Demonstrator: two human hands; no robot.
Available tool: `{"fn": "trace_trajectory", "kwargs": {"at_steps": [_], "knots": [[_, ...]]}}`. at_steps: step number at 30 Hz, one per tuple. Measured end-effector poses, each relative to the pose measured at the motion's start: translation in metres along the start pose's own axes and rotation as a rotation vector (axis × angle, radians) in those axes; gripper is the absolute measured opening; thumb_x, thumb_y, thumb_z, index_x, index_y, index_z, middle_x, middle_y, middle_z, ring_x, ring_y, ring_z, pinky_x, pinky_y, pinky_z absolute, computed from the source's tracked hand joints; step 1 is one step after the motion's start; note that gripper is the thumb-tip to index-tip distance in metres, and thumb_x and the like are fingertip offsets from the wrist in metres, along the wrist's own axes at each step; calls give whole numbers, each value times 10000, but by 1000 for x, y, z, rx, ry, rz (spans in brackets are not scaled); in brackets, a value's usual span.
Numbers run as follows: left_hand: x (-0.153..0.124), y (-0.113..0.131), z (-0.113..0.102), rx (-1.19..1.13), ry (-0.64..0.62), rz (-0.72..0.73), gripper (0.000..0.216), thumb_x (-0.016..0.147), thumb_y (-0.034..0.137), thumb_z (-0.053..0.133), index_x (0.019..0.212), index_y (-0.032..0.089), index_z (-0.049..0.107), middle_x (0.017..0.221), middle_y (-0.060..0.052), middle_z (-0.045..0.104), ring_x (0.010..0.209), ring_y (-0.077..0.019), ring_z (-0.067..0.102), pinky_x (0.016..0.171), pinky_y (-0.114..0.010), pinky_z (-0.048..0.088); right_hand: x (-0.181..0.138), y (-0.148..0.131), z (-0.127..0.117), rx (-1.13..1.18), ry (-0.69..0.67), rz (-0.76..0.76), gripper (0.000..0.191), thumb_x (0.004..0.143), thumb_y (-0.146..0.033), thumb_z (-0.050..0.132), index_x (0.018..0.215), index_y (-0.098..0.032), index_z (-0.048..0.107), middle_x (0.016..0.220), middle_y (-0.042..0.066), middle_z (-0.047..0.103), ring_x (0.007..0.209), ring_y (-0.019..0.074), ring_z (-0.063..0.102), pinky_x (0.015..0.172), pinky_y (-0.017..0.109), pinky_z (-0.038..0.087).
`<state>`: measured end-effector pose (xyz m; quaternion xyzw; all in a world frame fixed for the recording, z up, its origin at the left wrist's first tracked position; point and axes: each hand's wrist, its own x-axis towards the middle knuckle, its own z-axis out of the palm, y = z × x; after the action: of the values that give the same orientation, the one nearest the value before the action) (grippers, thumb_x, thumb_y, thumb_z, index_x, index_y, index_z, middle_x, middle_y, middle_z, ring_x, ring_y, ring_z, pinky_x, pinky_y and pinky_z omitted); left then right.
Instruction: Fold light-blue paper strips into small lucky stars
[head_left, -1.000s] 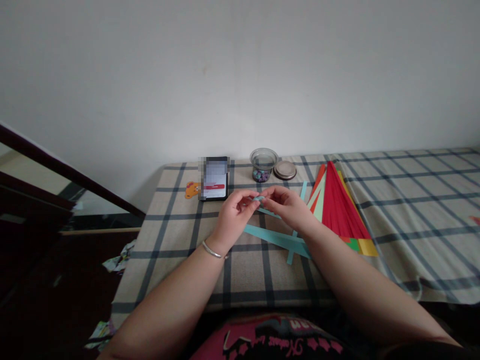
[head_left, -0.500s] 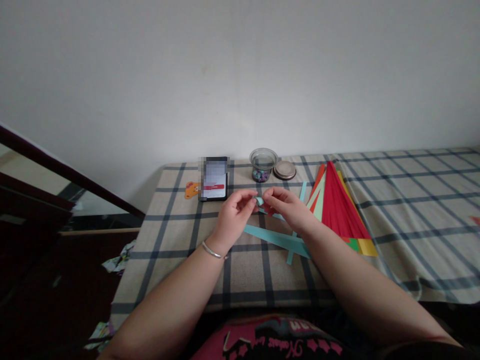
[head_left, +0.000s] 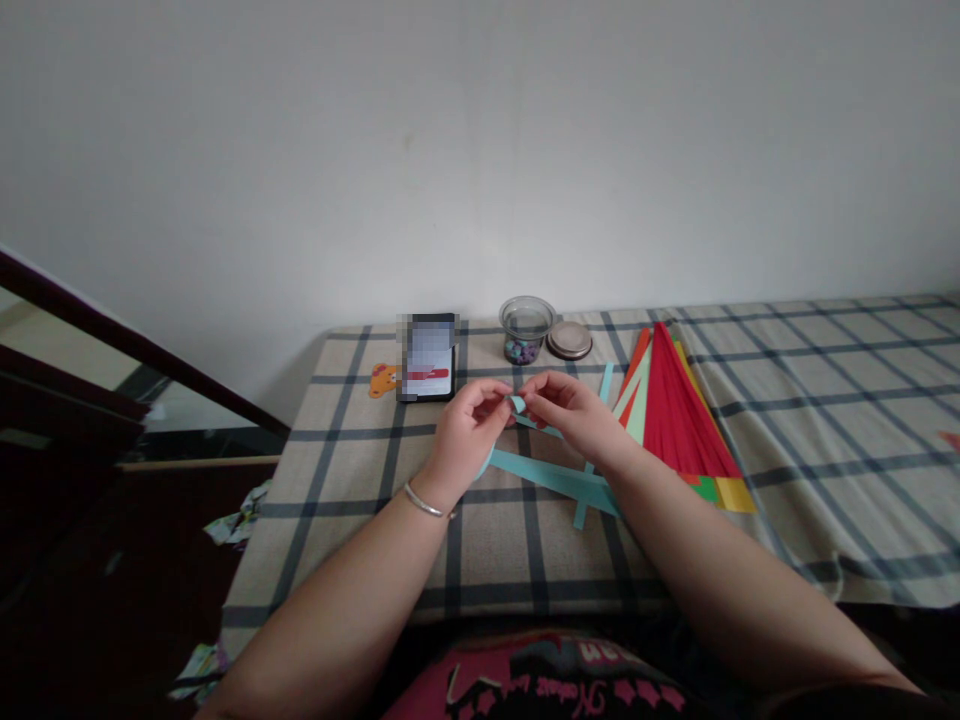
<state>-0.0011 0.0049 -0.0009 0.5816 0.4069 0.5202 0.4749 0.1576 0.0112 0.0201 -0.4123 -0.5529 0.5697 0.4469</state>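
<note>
Pinched a light-blue paper strip [head_left: 517, 402] between left hand [head_left: 469, 432] and right hand [head_left: 576, 415], both clamped on it, just above the checked surface [head_left: 352, 470]. Worked beside loose blue strips [head_left: 555, 478], near fanned red paper [head_left: 675, 420] and a clear jar [head_left: 527, 330].

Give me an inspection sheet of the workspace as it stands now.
Surface: checked cloth, lying mostly flat.
Job's things: blue strip, held; loose blue strips on the cloth below it; fanned coloured strips to the right.
Clutter: phone, open jar with small coloured pieces, lid beside it, orange sticker.
Grippers: left hand and right hand both pinch the blue strip.
Cables: nothing seen.
Surroundings: white wall; paper scraps on the floor, left.
</note>
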Motion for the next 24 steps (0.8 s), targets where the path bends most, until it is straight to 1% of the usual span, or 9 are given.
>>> {"fn": "trace_trajectory", "kwargs": {"at_steps": [4, 8, 12, 14, 18, 24], "knots": [[0, 1, -1, 39, 4, 15, 155, 792, 275, 664, 887, 167, 609, 794, -20, 667, 677, -121, 639, 666, -244, 528, -1, 0, 1, -113, 5, -43, 240, 707, -399, 690, 747, -185, 591, 674, -19, 586, 587, 103, 502, 582, 258, 393], [-1, -1, -1, 93, 27, 31, 135, 797, 248, 654, 899, 169, 613, 805, -20, 660, 697, -121, 634, 671, -238, 512, -1, 3, 0, -202, 27, -61, 202, 728, -377, 652, 741, -182, 602, 671, -10, 604, 587, 109, 504, 596, 266, 399], [0, -2, 0, 22, 24, -2, 200, 772, 268, 686, 923, 172, 597, 823, -17, 655, 696, -121, 634, 664, -244, 516, 0, 6, -2, -249, 71, -66, 190, 738, -369, 637, 729, -185, 592, 689, 4, 613, 618, 122, 534, 612, 269, 412], [0, -1, 0, -40, 27, -52, 237, 745, 288, 714, 900, 169, 581, 786, -2, 646, 640, -110, 621, 614, -232, 508, 0, 7, -2, -249, 84, -77, 182, 746, -363, 631, 730, -187, 583, 677, -3, 598, 606, 117, 526, 595, 261, 409], [2, 2, 0, -86, 25, -148, 270, 717, 351, 742, 798, 152, 579, 677, 27, 608, 546, -84, 583, 549, -207, 474, -1, 7, -2, -214, 102, -90, 188, 741, -358, 636, 720, -191, 551, 637, -22, 562, 566, 102, 497, 547, 242, 386], [4, 0, 0, -231, 17, -246, 343, 658, 401, 783, 824, 137, 639, 660, 20, 617, 521, -73, 549, 532, -214, 474, -1, 1, -2, -73, 116, -60, 240, 707, -376, 669, 712, -205, 501, 587, -43, 557, 516, 96, 503, 516, 235, 393]]}}
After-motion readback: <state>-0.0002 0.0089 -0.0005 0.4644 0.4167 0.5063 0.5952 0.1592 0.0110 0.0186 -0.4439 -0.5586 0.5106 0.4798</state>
